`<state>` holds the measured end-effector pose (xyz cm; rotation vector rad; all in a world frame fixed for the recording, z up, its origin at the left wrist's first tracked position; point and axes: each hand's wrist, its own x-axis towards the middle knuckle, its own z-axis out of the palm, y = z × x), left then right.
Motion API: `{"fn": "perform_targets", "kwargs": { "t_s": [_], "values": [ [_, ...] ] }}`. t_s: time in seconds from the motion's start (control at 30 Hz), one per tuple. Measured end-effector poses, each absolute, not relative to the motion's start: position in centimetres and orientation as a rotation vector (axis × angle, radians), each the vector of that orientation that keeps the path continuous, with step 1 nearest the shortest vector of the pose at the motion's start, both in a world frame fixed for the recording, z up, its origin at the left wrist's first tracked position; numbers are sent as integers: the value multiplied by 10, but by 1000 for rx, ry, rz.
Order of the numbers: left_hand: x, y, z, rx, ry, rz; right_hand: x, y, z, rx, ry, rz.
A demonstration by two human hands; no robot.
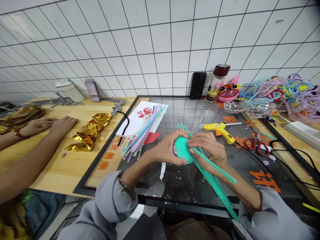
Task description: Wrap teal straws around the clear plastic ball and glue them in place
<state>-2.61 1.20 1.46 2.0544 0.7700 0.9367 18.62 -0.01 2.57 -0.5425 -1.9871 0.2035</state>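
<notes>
My left hand (163, 148) is closed around a rounded ball (183, 150) covered in rows of green pipe cleaners. A bit of clear surface shows at its left side, near my palm. With the fingers of my right hand (212, 148) I pinch a green pipe cleaner (220, 170) against the ball's right side; its free end sticks out over my wrist. More long green pipe cleaners (220, 195) hang below, running toward my right sleeve. Right of my hands lies a yellow hot glue gun (220, 129) on the dark glass-topped board.
Pastel pipe cleaners (142, 133) lie on white paper (133, 115). Red-handled scissors (257, 145) and black cables (270, 173) are at right, below a colourful pipe cleaner heap (285, 93). A phone (198, 85) and glass bottle (217, 83) stand by the wall. A co-worker's hands (63, 125) rest beside gold foil (90, 132).
</notes>
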Motion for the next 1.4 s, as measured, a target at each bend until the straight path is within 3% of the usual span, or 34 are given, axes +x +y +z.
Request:
{"fn": "perform_targets", "kwargs": {
  "t_s": [0.3,0.73,1.4],
  "values": [
    [-29,14,13,1996,785,939,187,0,27,-599,-1903,328],
    [-28,13,15,1465,679,985,190,13,13,-909,-1576,906],
    [-26,10,13,1614,704,887,186,7,15,-834,-1666,942]
  ]
}}
